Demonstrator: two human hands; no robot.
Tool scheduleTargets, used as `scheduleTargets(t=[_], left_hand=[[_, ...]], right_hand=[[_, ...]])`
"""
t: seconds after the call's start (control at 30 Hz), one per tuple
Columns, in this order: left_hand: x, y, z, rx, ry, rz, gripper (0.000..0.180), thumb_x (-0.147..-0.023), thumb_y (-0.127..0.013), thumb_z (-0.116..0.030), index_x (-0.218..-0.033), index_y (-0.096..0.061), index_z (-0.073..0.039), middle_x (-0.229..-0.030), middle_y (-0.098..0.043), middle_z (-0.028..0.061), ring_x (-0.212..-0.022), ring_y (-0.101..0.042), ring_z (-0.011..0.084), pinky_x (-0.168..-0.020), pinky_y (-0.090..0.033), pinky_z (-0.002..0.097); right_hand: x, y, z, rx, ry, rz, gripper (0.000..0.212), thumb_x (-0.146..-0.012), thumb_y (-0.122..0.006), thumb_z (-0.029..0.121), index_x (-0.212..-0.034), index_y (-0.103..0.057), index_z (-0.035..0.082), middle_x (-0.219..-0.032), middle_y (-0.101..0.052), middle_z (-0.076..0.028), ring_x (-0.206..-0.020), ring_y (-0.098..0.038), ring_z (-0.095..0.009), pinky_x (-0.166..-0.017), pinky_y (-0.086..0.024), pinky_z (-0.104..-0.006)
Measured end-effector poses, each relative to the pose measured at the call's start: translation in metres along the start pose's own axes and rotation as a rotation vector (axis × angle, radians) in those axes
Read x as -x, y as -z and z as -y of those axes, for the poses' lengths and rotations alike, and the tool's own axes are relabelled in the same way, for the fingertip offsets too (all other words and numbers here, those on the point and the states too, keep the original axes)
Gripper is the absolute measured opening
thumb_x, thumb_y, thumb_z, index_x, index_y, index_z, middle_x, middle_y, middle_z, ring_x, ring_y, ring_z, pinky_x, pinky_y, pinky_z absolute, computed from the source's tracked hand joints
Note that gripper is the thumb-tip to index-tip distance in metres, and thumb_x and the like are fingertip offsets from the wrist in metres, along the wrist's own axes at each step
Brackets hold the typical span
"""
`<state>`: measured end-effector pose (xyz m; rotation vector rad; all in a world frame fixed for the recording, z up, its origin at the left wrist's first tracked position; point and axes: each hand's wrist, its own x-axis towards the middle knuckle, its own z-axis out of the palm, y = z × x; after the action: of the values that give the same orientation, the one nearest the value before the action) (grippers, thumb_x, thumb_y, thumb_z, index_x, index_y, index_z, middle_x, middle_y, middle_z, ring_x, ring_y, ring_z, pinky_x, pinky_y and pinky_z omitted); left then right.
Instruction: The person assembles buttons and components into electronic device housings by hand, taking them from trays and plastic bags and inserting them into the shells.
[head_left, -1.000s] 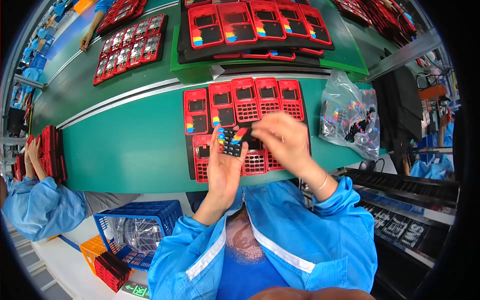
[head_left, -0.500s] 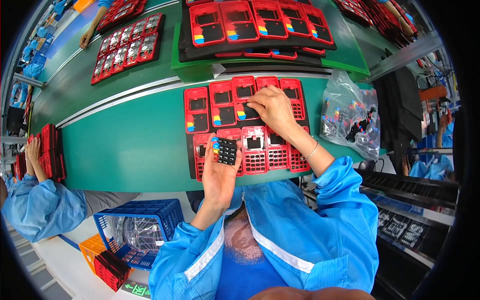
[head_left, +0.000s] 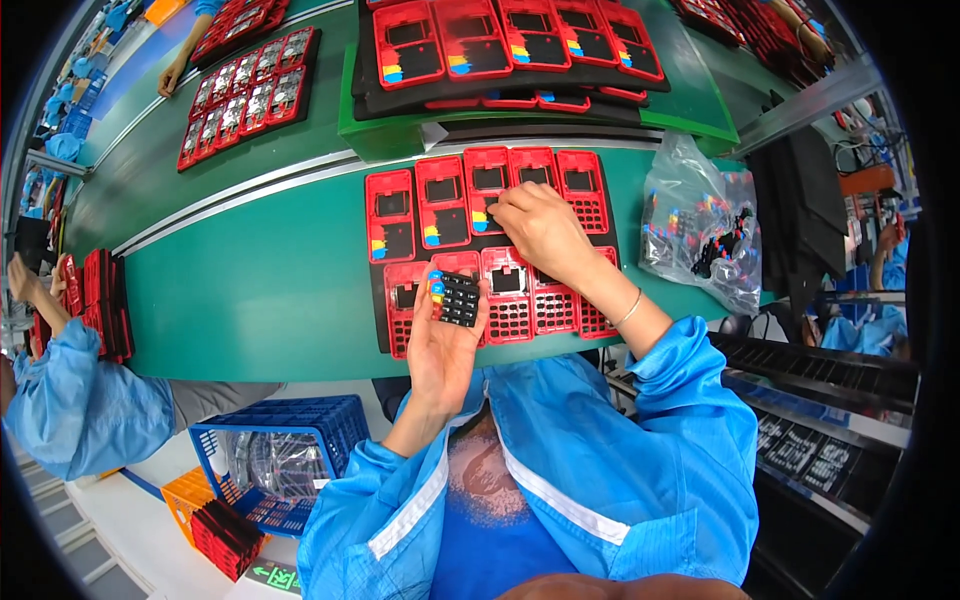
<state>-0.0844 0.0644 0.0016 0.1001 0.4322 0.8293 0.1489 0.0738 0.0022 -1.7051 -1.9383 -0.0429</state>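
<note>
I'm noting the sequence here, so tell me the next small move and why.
Probably press the keypad flat into the third red housing from the left in the far row, using the right hand: its fingertips are at that keypad, and they hide whether it is fully seated. The left hand holds more keypads, so seating this one first seems sensible.

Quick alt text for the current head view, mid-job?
Right hand at a colour-cornered black keypad in a red casing, third from left, back row; left hand holding black keypad parts. A clear bag of coloured parts lies rightward on the green table.
</note>
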Motion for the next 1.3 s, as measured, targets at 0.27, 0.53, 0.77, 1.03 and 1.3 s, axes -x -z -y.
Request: scheduleTargets(t=[0.27,0.53,0.77,1.03,1.3], left_hand=[[-0.003,-0.008,0.006,0.054,0.006,0.027,0.052,-0.108,-0.050,-0.017,-0.158,-0.035,-0.016,-0.142,-0.055,0.0168,-0.136,-0.053,0.0357,-0.119,-0.042,0.0527],[-0.008,0.007,0.013,0.113,-0.003,0.032,0.043,-0.105,-0.051,-0.014,-0.147,-0.047,-0.013,-0.141,-0.058,0.0121,-0.130,-0.056,0.0265,-0.115,-0.042,0.0480],[-0.006,0.000,0.018,0.120,-0.041,-0.046,0.031,-0.104,-0.054,-0.014,-0.135,-0.054,-0.012,-0.139,-0.061,0.0108,-0.133,-0.055,0.0289,-0.117,-0.041,0.0509],[-0.005,-0.004,0.018,0.104,0.011,-0.034,0.032,-0.104,-0.057,-0.013,-0.135,-0.049,-0.010,-0.146,-0.051,0.0222,-0.138,-0.049,0.0436,-0.122,-0.037,0.0549],[-0.006,0.000,0.018,0.121,0.031,-0.024,0.030,-0.105,-0.055,-0.012,-0.134,-0.054,-0.007,-0.146,-0.053,0.0201,-0.139,-0.048,0.0447,-0.121,-0.039,0.0552]], right_hand=[[-0.008,0.022,0.016,-0.116,-0.028,0.094,0.020,-0.084,-0.073,0.007,-0.103,-0.076,0.004,-0.101,-0.073,-0.011,-0.095,-0.070,-0.029,-0.086,-0.053,-0.0407],[0.035,0.028,0.086,-0.282,-0.094,0.072,0.033,-0.079,-0.082,0.016,-0.109,-0.074,0.006,-0.101,-0.070,-0.011,-0.092,-0.071,-0.031,-0.078,-0.059,-0.0412],[0.030,0.059,0.047,-0.887,-0.439,0.093,0.021,-0.085,-0.083,0.004,-0.105,-0.078,0.001,-0.089,-0.071,-0.004,-0.078,-0.065,-0.009,-0.067,-0.052,-0.0259],[0.045,0.035,-0.016,0.113,-0.052,-0.101,0.020,-0.078,-0.072,0.005,-0.097,-0.074,0.005,-0.094,-0.067,-0.006,-0.091,-0.066,-0.027,-0.079,-0.052,-0.0392],[0.044,0.038,-0.021,0.039,0.018,-0.027,0.022,-0.078,-0.069,0.005,-0.100,-0.073,0.004,-0.100,-0.068,-0.006,-0.095,-0.066,-0.027,-0.087,-0.053,-0.0406]])
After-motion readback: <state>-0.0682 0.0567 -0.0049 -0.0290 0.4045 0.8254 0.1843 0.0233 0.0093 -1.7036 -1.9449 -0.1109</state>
